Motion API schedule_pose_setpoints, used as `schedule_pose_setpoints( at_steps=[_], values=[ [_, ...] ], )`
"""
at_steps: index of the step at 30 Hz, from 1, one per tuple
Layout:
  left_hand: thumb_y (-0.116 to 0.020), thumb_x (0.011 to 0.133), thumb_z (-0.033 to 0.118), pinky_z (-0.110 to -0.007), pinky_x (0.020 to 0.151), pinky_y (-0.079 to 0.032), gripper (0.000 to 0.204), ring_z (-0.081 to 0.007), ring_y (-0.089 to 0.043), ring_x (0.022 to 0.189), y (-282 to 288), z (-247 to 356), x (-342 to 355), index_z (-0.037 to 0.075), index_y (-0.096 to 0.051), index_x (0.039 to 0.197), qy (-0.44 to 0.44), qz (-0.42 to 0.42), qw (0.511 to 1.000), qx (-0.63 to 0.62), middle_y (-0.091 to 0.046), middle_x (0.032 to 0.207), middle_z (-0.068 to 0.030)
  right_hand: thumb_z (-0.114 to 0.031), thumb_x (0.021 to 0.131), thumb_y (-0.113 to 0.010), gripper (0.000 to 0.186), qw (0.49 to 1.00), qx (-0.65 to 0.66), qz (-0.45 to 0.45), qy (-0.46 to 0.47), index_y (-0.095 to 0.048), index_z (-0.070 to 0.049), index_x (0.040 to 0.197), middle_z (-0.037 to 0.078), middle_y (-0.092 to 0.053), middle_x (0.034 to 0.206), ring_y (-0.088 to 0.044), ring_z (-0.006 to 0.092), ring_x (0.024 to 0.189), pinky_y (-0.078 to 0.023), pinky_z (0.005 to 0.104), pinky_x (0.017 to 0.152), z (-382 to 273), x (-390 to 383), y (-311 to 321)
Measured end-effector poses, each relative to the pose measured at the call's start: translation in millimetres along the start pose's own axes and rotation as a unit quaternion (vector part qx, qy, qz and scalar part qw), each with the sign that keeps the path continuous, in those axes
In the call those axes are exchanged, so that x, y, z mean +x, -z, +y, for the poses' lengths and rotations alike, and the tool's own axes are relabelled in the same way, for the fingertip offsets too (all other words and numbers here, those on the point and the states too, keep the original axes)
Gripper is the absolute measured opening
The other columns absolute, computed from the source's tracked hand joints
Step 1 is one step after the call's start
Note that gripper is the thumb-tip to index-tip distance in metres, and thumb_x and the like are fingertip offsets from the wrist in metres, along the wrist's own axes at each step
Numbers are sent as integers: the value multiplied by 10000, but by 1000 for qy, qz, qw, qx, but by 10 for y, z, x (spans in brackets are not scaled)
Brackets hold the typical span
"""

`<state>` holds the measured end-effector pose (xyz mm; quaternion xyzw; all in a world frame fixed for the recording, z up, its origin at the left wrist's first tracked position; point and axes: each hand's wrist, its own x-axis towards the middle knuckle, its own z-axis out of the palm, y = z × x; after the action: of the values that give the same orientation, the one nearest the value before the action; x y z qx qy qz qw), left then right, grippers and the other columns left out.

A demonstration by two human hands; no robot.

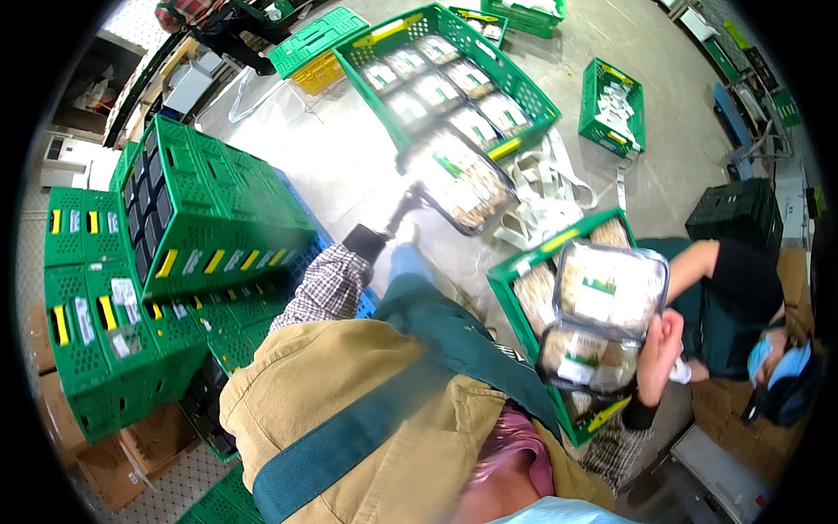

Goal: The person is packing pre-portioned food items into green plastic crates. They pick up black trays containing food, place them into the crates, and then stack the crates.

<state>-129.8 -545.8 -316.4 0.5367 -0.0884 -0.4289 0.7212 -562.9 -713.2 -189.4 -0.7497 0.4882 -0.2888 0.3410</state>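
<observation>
My left hand (pixel 403 208), blurred and washed out by glare, grips the near edge of a black food tray (pixel 471 188) with clear film, a white-green label and pale pieces inside. It is held tilted, just short of a large green crate (pixel 524 144) of similar packs. On the right, my right hand (pixel 661 356) has its fingers closed at the edge of another film-wrapped tray (pixel 611 288). Just below that one, a second tray (pixel 589 358) overlaps it. Both are above a smaller green crate (pixel 511 284) that contains more packs.
A masked co-worker (pixel 781 367) crouches at the right, one arm (pixel 694 262) reaching toward the smaller crate. White straps (pixel 546 196) lie between the crates. Stacked green crates (pixel 227 188) rise at left. A green crate with white labels (pixel 615 109) stands farther off. Another person (pixel 236 31) is at far left.
</observation>
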Motion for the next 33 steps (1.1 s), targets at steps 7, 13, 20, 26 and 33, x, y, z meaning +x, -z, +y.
schedule_pose_setpoints(
  at_steps=[7, 13, 20, 26, 33],
  values=[
    [-563, 830, 176, -242, 516, -493, 142, -105, -556, 561, 1491, 1109, 1574, 39, -531, 847, -68, 132, 987, 66, -560, 676, -32, -203, 877, -520, 194, 948, 249, 16, -200, -565, -17, 909, -24, -525, 804, -436, 58, 712, -365, 205, 625, -9, 2175, -3576],
    [-556, 838, 176, -226, 520, -484, 151, -85, -547, 585, 1955, 1551, 2467, 42, -552, 909, -22, 136, 987, 80, -576, 721, -23, -177, 827, -519, 182, 956, 178, 60, -224, -558, -10, 767, 47, -542, 716, -486, 125, 619, -416, 296, 580, -365, 3982, -6552],
    [-564, 821, 161, -221, 497, -419, 114, -92, -476, 532, 2240, 1498, 3340, 63, -513, 793, 3, 123, 991, 46, -510, 646, -13, -426, 849, -533, 384, 792, 512, -135, -303, -483, -46, 871, 76, -561, 722, -559, 152, 655, -471, 258, 580, -812, 3651, -7426],
    [-581, 822, 175, -274, 559, -495, 190, -143, -555, 607, 2319, 1454, 3956, 12, -508, 887, 63, 69, 992, 83, -554, 721, -64, -293, 805, -629, 556, 682, 557, -283, -380, -354, -59, 1228, 97, -476, 1148, -466, 223, 1034, -403, 433, 861, -1476, 2890, -7169],
    [-658, 707, 162, -403, 896, -381, 452, -351, -473, 1034, 1478, 1274, 3845, 15, -505, 1106, -356, -56, 613, 703, -502, 1111, -212, -289, 786, -580, 490, 943, 81, -159, -280, -451, 48, 1118, 234, -516, 1082, -501, 329, 1016, -419, 405, 852, -932, 3219, -7750]
  ],
)
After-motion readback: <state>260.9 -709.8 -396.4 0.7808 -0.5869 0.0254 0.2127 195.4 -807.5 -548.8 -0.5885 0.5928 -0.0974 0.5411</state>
